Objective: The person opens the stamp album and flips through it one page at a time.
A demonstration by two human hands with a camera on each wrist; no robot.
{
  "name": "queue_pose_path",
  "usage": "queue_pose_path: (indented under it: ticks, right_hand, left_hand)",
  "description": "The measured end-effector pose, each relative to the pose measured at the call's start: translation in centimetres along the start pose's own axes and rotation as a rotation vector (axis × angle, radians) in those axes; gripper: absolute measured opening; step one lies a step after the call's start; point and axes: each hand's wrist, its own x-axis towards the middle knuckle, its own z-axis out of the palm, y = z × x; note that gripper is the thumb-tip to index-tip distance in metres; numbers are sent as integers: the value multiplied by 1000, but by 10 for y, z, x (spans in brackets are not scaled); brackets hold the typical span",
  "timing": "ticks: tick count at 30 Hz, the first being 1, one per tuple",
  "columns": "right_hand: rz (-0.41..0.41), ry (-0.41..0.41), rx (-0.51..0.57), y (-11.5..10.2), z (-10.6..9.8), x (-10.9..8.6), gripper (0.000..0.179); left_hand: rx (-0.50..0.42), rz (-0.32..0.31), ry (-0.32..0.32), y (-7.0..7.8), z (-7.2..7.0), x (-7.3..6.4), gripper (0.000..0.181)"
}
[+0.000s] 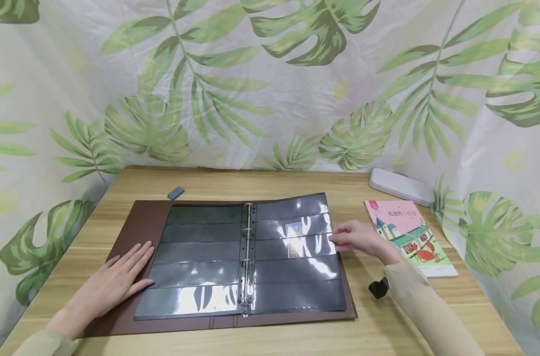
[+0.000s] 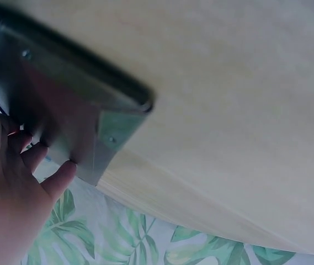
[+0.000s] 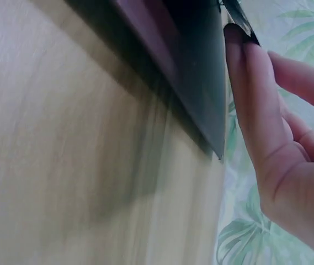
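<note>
A brown ring-binder album [image 1: 136, 227] lies spread on the table, with black pocket pages on both sides of its metal rings [image 1: 247, 262]. My left hand [image 1: 118, 282] rests with straight fingers on the left cover, beside the left page [image 1: 194, 249]. The right page [image 1: 296, 282] is pinched at its outer edge between the thumb and fingers of my right hand [image 1: 356, 238], and its upper corner stands a little raised. Two small stamp-like pictures [image 1: 294, 229] show through its clear pockets; glare hides their detail. In the right wrist view, my right hand [image 3: 267, 116] holds the page edge.
A blue eraser-like block [image 1: 176, 193] sits behind the album. To the right are a pink and green booklet [image 1: 412, 240] with a crab on it and a pale oblong case [image 1: 401, 186]. A leaf-patterned curtain [image 1: 270, 89] surrounds the wooden table [image 1: 234, 180].
</note>
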Motion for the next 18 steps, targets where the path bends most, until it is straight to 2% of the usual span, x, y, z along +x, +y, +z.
queue_pose_path:
  ticks: [8, 13, 18]
  right_hand:
    - [-40, 32, 74, -25, 0, -7, 25]
    - [-103, 18, 144, -46, 5, -7, 27]
    - [-149, -7, 227, -68, 15, -2, 14]
  left_hand:
    - [16, 4, 23, -1, 1, 0, 76]
    - [26, 20, 41, -2, 2, 0, 76]
    - [24, 14, 26, -1, 1, 0, 76]
